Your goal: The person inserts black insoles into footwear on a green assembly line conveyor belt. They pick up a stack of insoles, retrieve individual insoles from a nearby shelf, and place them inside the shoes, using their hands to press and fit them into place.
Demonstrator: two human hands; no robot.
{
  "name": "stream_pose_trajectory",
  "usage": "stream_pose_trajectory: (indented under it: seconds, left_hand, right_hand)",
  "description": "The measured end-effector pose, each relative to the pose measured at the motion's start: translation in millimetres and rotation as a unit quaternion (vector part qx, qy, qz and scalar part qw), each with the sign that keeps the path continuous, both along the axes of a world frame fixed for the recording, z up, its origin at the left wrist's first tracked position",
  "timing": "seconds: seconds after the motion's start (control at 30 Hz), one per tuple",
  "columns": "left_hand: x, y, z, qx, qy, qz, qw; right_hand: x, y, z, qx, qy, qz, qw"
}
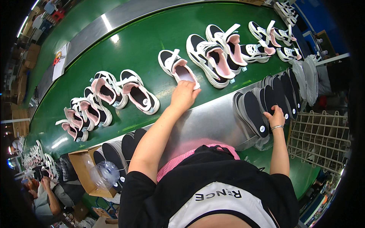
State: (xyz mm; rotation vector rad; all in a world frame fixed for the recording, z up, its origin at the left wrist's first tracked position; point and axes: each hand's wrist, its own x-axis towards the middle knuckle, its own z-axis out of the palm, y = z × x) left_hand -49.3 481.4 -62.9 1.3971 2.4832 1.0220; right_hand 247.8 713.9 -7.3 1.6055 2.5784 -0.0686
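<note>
My left hand is closed on the heel of a black and white sneaker with a pink lining, which rests on the green table. The sneaker's inside looks pale, unlike the dark insoles visible in the neighbouring shoes. At the right, my right hand has its fingers bent round the near end of a black insole atop a stack. Just left of that hand lies another stack of black insoles, with a round white sticker on its top one. How firmly the right fingers grip is partly hidden.
A metal sheet lies along the table's near edge. More sneakers stand left and right on the green table. A wire rack is at the right; a cardboard box with clear plastic sits lower left. Another person works beyond it.
</note>
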Motion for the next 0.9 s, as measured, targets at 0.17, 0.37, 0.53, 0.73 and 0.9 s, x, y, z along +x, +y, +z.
stream_pose_trajectory:
  seconds: [0.17,0.37,0.53,0.73,0.9]
  left_hand:
    - [-23.8,-2.3,10.2,0.111,0.044,0.186,0.975]
    - [-72.9,14.1,12.9,0.065,-0.178,0.173,0.966]
    - [-56.5,14.8,3.8,0.045,-0.14,0.225,0.963]
    - [-37.2,9.7,5.1,0.066,-0.158,0.237,0.956]
    - [-34.6,9.5,-0.2,0.058,-0.164,0.279,0.944]
  right_hand:
    - [7.6,9.8,13.9,0.034,0.005,0.028,0.999]
    - [-63.6,-8.1,55.2,-0.426,0.365,-0.067,0.825]
    - [-158.4,-45.2,33.3,-0.596,0.215,0.123,0.764]
    - [-268.7,-108.3,-20.1,-0.23,-0.047,0.411,0.881]
    - [-256.5,-116.2,-11.0,-0.124,-0.097,0.476,0.865]
